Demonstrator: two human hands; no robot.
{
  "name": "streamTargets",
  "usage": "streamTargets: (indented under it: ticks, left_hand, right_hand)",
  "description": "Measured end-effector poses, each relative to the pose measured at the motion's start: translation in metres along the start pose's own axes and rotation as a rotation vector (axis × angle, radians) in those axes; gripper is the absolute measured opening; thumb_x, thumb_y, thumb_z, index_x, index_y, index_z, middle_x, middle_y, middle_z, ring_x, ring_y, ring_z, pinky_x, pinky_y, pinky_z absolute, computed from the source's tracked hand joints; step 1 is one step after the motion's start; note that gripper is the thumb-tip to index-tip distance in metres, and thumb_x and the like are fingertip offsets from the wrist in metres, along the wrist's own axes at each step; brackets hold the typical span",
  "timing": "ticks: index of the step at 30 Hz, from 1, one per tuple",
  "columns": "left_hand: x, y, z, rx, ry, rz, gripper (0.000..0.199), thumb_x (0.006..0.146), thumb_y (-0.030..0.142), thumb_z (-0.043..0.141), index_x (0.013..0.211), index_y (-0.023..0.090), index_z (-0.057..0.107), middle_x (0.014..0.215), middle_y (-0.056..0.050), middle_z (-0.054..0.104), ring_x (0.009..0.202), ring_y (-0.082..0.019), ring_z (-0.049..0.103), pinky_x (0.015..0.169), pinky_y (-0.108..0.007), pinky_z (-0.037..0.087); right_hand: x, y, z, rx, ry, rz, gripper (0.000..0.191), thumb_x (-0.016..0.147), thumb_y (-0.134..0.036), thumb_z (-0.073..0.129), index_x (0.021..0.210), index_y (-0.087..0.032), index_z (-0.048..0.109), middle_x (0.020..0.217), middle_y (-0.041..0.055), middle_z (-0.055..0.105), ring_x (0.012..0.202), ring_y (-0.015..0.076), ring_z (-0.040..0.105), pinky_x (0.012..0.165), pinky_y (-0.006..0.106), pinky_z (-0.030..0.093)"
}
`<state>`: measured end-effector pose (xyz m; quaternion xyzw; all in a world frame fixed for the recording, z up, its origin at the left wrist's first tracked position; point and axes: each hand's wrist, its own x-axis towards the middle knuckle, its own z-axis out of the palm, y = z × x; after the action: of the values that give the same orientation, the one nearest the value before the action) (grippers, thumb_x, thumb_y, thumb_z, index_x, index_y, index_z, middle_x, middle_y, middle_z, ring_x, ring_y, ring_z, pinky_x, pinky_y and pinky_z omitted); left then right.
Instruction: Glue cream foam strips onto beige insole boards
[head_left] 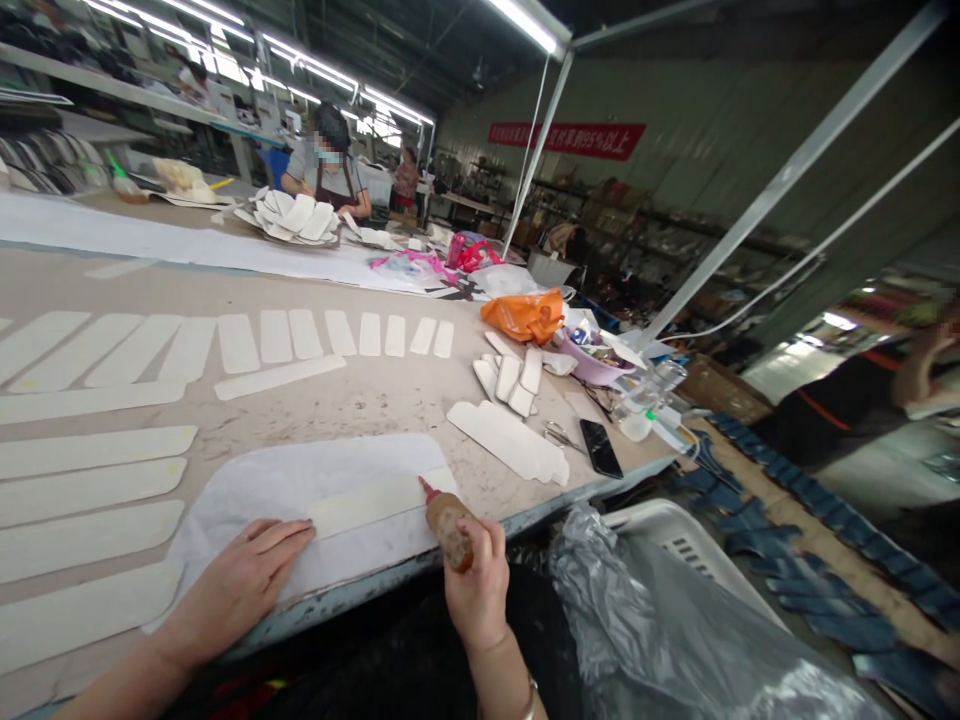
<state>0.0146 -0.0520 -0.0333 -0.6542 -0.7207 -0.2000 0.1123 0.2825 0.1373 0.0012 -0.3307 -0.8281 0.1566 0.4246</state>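
In my right hand (478,575) is a brown glue bottle (450,527), its red nozzle resting at the right end of a cream strip (367,503). That strip lies on a larger white sheet (255,480) near the table's front edge. My left hand (255,570) lies flat with its fingers stretched out, the fingertips at the strip's left end. More cream strips (90,485) are laid out at the left. A row of shorter pieces (276,336) runs across the table behind the sheet.
Scissors (562,436) and a black phone (601,448) lie at the right, near stacked pieces (510,380) and an orange bag (525,316). A grey plastic bag (630,600) fills a white basket (675,525) beside the table. Across the table sits a person (330,165).
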Motion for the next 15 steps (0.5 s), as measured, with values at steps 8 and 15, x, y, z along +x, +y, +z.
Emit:
streamTargets:
  ticks: [8,15]
  left_hand:
    - [0.003,0.002,-0.003,-0.019,0.003,-0.001,0.027,0.088,0.030,0.048,0.107,0.023,0.065,0.108,-0.003,0.067,0.096,-0.017,0.059,0.088,-0.030,0.048]
    - [0.004,0.010,-0.009,-0.001,0.000,-0.002,0.026,0.088,0.019,0.045,0.104,0.022,0.066,0.106,-0.006,0.064,0.095,-0.016,0.057,0.087,-0.029,0.047]
  right_hand:
    - [0.003,0.013,-0.007,-0.096,0.075,0.067,0.028,0.079,-0.017,0.058,0.106,-0.021,0.055,0.101,0.0094,0.050,0.090,0.0230,0.057,0.073,0.037,0.054]
    - [-0.002,0.000,0.000,0.074,0.081,-0.025,0.029,0.078,-0.015,0.060,0.106,-0.021,0.053,0.103,0.0096,0.048,0.093,0.0218,0.056,0.076,0.037,0.053]
